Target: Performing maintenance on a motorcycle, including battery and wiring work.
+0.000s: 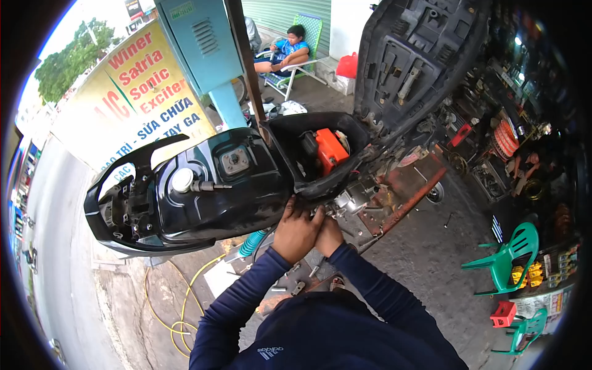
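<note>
My left hand (pixel 295 237) and my right hand (pixel 329 235) are close together at the lower side of a scooter's black body (pixel 228 213). Both have curled fingers, the tips hidden against the parts under the storage compartment (pixel 280 132); what they grip I cannot make out. Just right of them is a silver metal engine part (pixel 354 197). An orange-red box-shaped part (pixel 332 150) sits inside the compartment. On the black fuel tank (pixel 197 157), a short metal tool with a thin shaft (pixel 206 185) lies by the round pale cap (pixel 182 180).
The raised seat (pixel 413 58) shows its underside at upper right. Loose metal parts lie on the work stand below my hands. A yellow hose (pixel 182 324) coils on the ground. Green plastic chairs (pixel 515 256) stand at right. Beyond the scooter, a person (pixel 293 46) sits in a folding chair.
</note>
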`<state>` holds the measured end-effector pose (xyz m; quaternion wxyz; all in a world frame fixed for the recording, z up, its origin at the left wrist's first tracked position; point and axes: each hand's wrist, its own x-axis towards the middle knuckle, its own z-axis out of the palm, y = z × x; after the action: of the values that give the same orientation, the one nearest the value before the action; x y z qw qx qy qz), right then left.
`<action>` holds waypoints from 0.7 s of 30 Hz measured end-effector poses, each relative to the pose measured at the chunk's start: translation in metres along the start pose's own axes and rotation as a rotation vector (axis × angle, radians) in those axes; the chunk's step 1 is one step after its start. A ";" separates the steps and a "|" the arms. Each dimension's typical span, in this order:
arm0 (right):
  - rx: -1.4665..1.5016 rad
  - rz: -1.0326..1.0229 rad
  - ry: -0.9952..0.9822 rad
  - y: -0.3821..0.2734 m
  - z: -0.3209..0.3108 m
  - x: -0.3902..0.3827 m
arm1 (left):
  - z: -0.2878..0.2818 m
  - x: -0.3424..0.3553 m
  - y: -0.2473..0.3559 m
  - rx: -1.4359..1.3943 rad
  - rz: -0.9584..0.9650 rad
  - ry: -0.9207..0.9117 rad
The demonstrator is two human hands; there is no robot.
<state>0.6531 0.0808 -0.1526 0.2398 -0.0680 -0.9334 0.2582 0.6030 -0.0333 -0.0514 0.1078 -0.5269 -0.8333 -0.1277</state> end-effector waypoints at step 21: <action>0.439 0.419 -0.357 -0.003 -0.042 0.012 | -0.002 0.005 -0.006 0.013 0.049 -0.021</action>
<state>0.6626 0.1003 -0.1150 0.0236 -0.1584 -0.8486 0.5042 0.5957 -0.0318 -0.0489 0.1056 -0.5479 -0.8220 -0.1143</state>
